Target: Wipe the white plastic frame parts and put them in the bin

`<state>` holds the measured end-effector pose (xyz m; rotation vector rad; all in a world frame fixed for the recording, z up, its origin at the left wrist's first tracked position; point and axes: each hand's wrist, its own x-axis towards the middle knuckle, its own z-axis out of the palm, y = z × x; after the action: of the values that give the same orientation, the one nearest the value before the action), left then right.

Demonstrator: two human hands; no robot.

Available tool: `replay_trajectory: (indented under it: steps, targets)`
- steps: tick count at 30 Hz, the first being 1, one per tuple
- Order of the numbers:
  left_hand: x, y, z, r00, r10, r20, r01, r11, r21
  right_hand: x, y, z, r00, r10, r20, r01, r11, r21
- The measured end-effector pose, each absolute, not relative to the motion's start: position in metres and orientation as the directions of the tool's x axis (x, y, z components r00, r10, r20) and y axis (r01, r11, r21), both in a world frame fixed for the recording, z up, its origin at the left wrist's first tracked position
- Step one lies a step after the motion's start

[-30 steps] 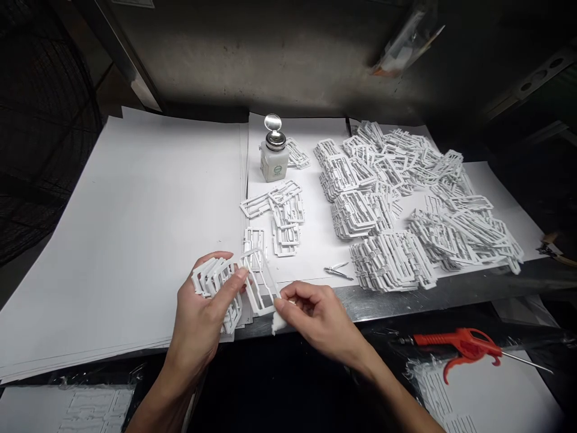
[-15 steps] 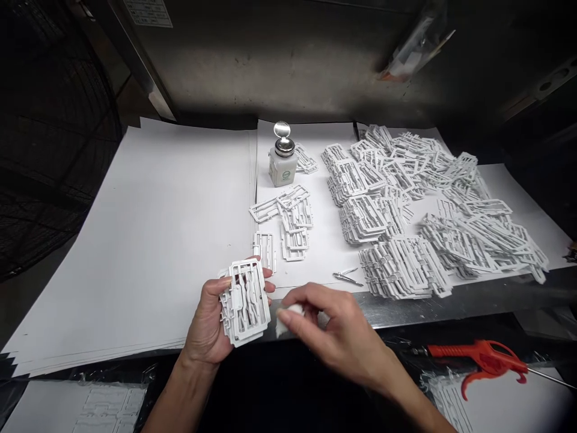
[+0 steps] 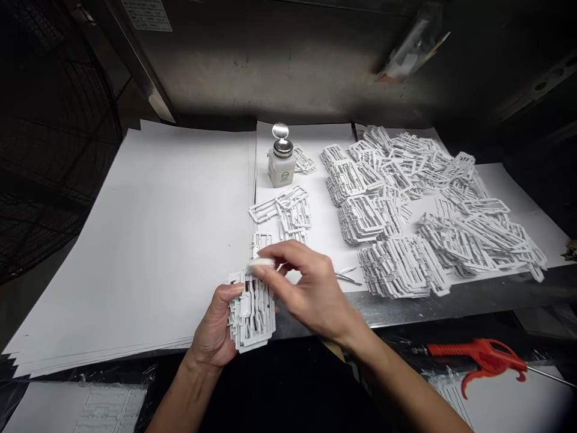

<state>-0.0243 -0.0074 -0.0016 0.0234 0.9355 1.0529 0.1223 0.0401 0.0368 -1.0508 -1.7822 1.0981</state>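
Note:
Wrapped round a small stack of white plastic frames (image 3: pixel 255 316), my left hand (image 3: pixel 214 334) keeps it tilted over the table's front edge, thumb on top. My right hand (image 3: pixel 311 288) pinches a white wiping pad (image 3: pixel 262 263) between thumb and fingers. The pad is at the upper end of the held frames; whether it touches them I cannot tell. Behind the hands lie several loose white frames (image 3: pixel 293 210), partly covered by my right hand. A pump bottle (image 3: pixel 282 165) with its round metal lid raised stands beyond them. Metal tweezers (image 3: pixel 348 276) lie right of my right hand.
Stacked white frames (image 3: pixel 406 264) and a heaped pile of frames (image 3: pixel 487 240) fill the right side. White paper sheets (image 3: pixel 157 240) cover the table on the left. A red air blow gun (image 3: pixel 487 358) lies at lower right. A dark wire fan guard (image 3: pixel 54 138) stands at far left.
My right hand has moved up and left with the wiping pad, from beside the held frames to their top end. My left hand has shifted slightly right and down with the frames.

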Motion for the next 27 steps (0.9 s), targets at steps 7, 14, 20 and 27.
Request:
replay_trajectory:
  steps: [7, 14, 20, 27]
  targets:
    - [-0.029, -0.006, -0.003, 0.189, 0.751, -0.632, -0.726, 0.541, 0.425, 0.131, 0.046, 0.034, -0.358, 0.911, 0.205, 0.432, 0.356, -0.829]
    - [-0.027, -0.005, -0.004, 0.143, 0.743, -0.654, -0.714, 0.535, 0.452, 0.122, 0.048, 0.036, -0.429, 0.869, 0.246, 0.361, 0.414, -0.836]
    - [-0.029, -0.005, -0.003, 0.186, 0.742, -0.645, -0.694, 0.564, 0.448, 0.125, 0.049, 0.036, -0.393, 0.893, 0.22, 0.423, 0.388, -0.819]
    - [-0.03, -0.003, -0.003, 0.176, 0.76, -0.625, -0.696, 0.545, 0.467, 0.126, 0.051, 0.035, -0.43, 0.881, 0.196, 0.432, 0.392, -0.812]
